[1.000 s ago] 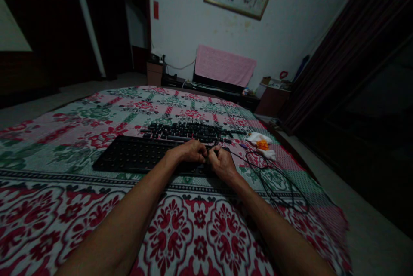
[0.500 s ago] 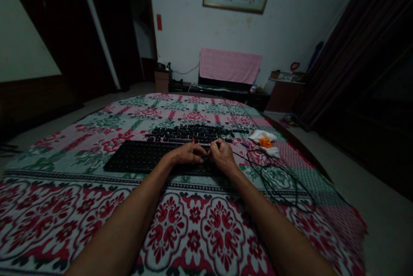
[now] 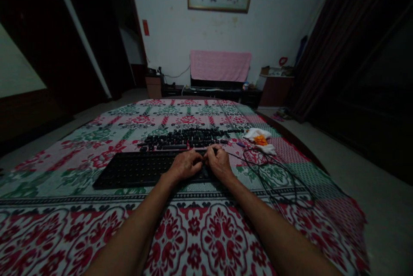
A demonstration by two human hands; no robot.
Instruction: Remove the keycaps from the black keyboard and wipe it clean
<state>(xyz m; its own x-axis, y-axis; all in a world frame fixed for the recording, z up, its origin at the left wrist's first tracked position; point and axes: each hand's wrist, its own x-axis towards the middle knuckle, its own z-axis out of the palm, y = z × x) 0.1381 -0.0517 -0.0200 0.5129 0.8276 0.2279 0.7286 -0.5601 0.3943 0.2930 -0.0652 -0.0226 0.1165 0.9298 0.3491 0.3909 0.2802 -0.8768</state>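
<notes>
A black keyboard [image 3: 129,170] with its keycaps off lies on the patterned cloth, its bare key rows showing. My left hand [image 3: 187,165] rests over its right half, fingers curled down and closed together. Close beside it, over the right end, my right hand [image 3: 218,162] has thumb and fingers pinched. Anything small between the fingertips is hidden or too dark to make out. Just beyond the keyboard, many loose black keycaps [image 3: 190,135] lie in a heap, with a long bar-shaped one [image 3: 174,147] at the near side.
A black cable [image 3: 290,177] loops across the cloth to the right. Past it lie a white cloth [image 3: 258,133] with an orange piece [image 3: 260,140] and a small purple object [image 3: 240,144]. Farther back, a pink towel [image 3: 221,65] covers a screen by the wall.
The head view has shifted, so the scene sits more to the left and the keyboard lower. My left fingers have drawn in and curled closer to the right fingertips; the right hand stays pinched.
</notes>
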